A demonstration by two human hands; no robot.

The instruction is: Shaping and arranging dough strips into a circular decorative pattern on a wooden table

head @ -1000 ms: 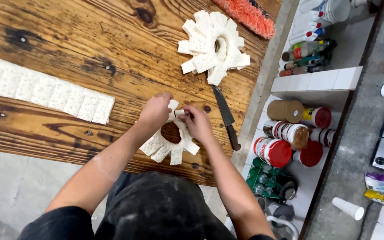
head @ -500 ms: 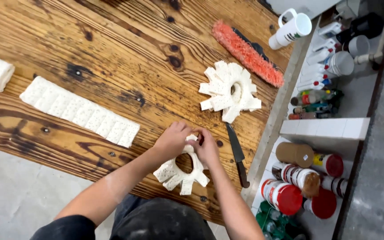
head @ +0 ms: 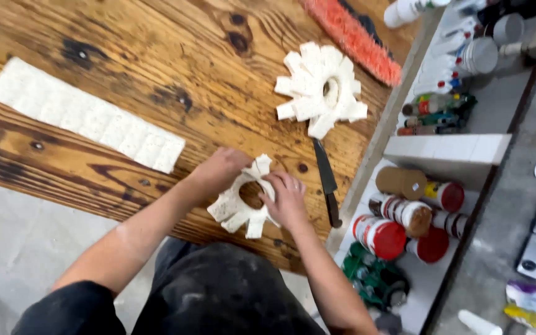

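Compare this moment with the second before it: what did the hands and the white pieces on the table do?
Both hands, left hand and right hand, stayed on the toothed white ring at the table edge; no new grip, nothing let go. The finished ring, the knife and the white strip lie as before; only the camera swung.

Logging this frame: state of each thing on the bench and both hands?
left hand: gripping foam ring's upper left edge
right hand: gripping ring's right side
foam ring: flat on table, held
second foam ring: flat, untouched
knife: lying flat, untouched
foam strip: flat, untouched
brush: lying at table edge
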